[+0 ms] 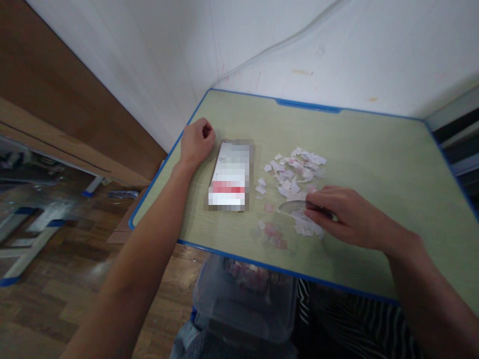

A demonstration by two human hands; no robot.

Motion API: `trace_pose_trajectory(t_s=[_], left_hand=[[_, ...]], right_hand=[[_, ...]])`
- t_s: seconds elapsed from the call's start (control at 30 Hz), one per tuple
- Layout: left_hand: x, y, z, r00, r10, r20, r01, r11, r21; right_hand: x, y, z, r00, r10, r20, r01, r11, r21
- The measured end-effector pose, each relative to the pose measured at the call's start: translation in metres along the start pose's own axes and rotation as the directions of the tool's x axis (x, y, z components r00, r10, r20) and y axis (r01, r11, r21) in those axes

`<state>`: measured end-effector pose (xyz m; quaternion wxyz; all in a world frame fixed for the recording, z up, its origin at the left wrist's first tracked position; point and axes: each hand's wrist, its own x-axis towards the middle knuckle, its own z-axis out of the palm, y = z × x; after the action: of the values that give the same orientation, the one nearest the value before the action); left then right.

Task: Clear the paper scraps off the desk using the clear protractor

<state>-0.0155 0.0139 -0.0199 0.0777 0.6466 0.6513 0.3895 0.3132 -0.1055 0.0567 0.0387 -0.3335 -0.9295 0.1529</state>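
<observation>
My right hand (342, 214) pinches a clear, half-round protractor (294, 207) between thumb and fingers, low over the paper scraps. A loose pile of small torn paper scraps (295, 169), mostly white with some pink, lies beyond it. A few pinkish scraps (273, 232) sit nearer the table's front edge, and more white ones are partly covered by the protractor. Resting on the table's left side, my left hand (198, 139) is curled closed, with nothing visible in it. Just right of that hand lies a phone (230, 174), its lit screen blurred out.
The pale green table (374, 154) has a blue rim and stands against a white wall (337, 60). Below its front edge is a clear plastic bin (243, 299) with pinkish contents, near my lap. A brown wooden cabinet (75, 85) rises at the left.
</observation>
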Motion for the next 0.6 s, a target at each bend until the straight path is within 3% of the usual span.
trace_pose_trajectory(t_s=[0.6], left_hand=[[-0.0004, 0.0009, -0.0011, 1.000, -0.013, 0.023, 0.013, 1.000, 0.000]], right_hand=[[0.0003, 0.0026, 0.0004, 0.997, 0.083, 0.001, -0.083, 0.994, -0.064]])
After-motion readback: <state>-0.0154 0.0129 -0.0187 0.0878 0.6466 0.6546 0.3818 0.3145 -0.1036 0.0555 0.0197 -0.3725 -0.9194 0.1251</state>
